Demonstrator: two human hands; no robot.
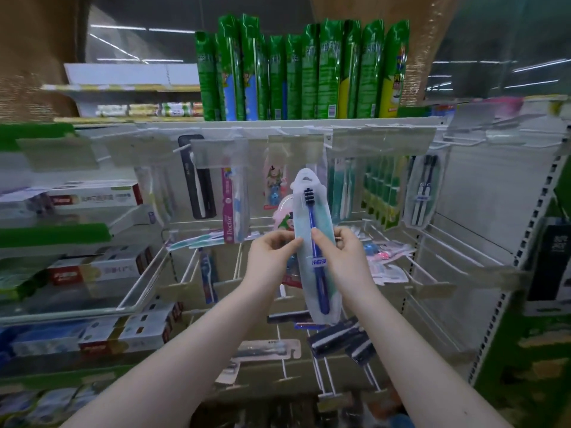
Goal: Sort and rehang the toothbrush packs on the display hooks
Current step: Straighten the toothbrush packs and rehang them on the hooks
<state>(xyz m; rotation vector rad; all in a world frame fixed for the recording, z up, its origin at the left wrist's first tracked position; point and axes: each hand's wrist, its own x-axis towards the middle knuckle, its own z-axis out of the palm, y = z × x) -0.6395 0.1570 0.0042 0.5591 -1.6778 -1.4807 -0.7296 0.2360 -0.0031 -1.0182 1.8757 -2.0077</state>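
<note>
**Spotter:** Talk me through it, starting from the left.

**Operator:** Far left I see toothpaste boxes (92, 197) stacked on the shelves, which are no part of my job. Next is my left hand (272, 253). Its fingertips pinch the left edge of the toothbrush pack (304, 211) about halfway down.

**Spotter:** And the pack itself?

**Operator:** I hold it upright in front of the display with the hang hole at the top. It's a clear blister with one blue brush inside, and it touches no hook. I judge it very light, fairly stiff along the blister but thin and bendy at the rim. The plastic looks slick, so a loose pinch could let it slide.

**Spotter:** And your right side?

**Operator:** My right hand (344, 253) has its thumb pressed on the front, over the brush handle, with the fingers curled behind. So both hands grip this one pack at its middle. Further right a dark twin pack (422, 193) hangs on the top row, and below it I see bare wire hooks (448, 250).

**Spotter:** Where would you hold it for hanging?

**Operator:** By the edges at mid-height, I think, leaving the top tab free for the hook. If I squeeze the blister face, I expect it would dent.
</note>
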